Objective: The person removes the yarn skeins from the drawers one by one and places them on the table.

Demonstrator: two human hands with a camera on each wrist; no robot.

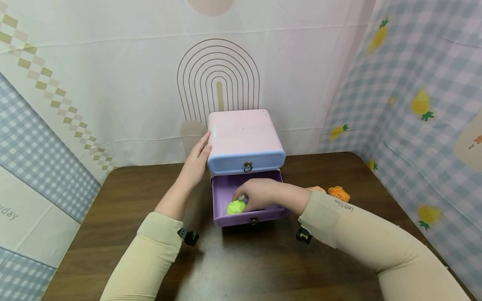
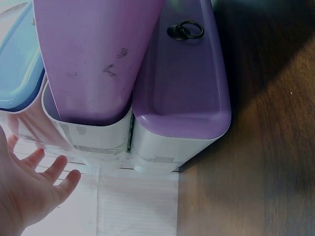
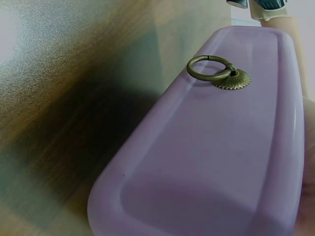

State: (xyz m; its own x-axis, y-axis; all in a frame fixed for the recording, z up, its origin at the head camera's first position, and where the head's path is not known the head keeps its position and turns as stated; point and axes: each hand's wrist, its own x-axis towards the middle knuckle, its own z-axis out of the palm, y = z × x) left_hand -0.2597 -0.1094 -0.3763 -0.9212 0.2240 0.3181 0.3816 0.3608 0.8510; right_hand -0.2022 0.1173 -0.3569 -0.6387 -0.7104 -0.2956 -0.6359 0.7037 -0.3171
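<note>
Pinches lime-green yarn bundle (image 1: 236, 207) between thumb and curled fingers of right hand (image 1: 260, 193), inside purple drawer (image 1: 229, 220) directly below those fingers; lays extended, slightly spread fingers of left hand (image 1: 196, 161), gripping nothing, against side of pink cabinet (image 1: 242, 133); includes orange bundle (image 1: 339, 193) apart, to right of right-hand fingers

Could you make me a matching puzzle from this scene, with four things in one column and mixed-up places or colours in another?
Things:
1. left hand
2. top drawer
3. green bundle
4. orange bundle

Places or colours:
A. inside the open drawer
B. on the table
C. at the side of the cabinet
D. light blue front

Pairs: 1-C, 2-D, 3-A, 4-B
</note>
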